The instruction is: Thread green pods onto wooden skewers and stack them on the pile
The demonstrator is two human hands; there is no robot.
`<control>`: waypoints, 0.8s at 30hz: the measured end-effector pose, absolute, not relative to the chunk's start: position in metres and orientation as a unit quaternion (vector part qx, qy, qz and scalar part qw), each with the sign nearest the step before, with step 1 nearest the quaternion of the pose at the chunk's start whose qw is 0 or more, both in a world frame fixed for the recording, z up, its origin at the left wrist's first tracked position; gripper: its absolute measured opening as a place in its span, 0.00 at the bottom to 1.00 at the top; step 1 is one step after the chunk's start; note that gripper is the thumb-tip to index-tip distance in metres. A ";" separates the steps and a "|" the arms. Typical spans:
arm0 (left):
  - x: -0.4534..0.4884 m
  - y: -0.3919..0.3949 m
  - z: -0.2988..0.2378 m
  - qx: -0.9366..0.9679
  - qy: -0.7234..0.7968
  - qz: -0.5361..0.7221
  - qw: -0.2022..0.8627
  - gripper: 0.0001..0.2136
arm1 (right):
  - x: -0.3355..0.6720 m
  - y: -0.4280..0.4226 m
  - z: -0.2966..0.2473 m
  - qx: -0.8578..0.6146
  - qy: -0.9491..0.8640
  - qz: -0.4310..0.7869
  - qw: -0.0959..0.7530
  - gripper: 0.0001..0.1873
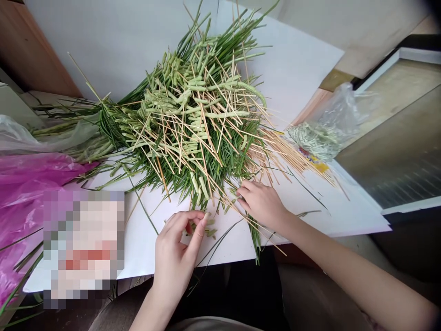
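Note:
A big heap of green woven-leaf pieces on thin wooden sticks (193,115) lies across a white board (144,239). My left hand (175,253) rests at the board's near edge, thumb and fingers pinched on small green leaf bits (208,230). My right hand (262,202) lies palm down at the heap's near right edge, its fingers curled onto the sticks and leaves there. Loose bare sticks (292,156) fan out to the right of the heap.
A pink plastic bag (24,193) lies at the left, with a blurred-out patch beside it. A clear plastic bag (327,128) holding green pieces sits at the right edge of the board. A wooden ledge and white frame (396,119) lie further right.

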State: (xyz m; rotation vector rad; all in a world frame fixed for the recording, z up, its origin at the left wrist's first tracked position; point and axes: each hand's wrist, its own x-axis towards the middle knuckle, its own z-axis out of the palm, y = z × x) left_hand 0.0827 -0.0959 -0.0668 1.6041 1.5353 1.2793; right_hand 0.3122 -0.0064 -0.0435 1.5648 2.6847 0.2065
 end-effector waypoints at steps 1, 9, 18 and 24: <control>0.081 -0.095 -0.066 0.594 0.578 0.480 0.288 0.06 | 0.311 -0.005 -0.045 0.506 0.860 0.067 0.014 0.07; 0.059 -0.089 -0.063 0.469 0.610 0.550 0.325 0.11 | 0.314 -0.015 -0.024 0.514 0.854 -0.007 -0.078 0.05; 0.058 -0.087 -0.069 0.434 0.594 0.578 0.353 0.12 | 0.272 -0.039 -0.035 0.382 0.911 -0.070 -0.141 0.16; 0.057 -0.085 -0.073 0.420 0.619 0.563 0.352 0.15 | 0.363 -0.020 -0.044 0.526 0.827 -0.002 -0.201 0.24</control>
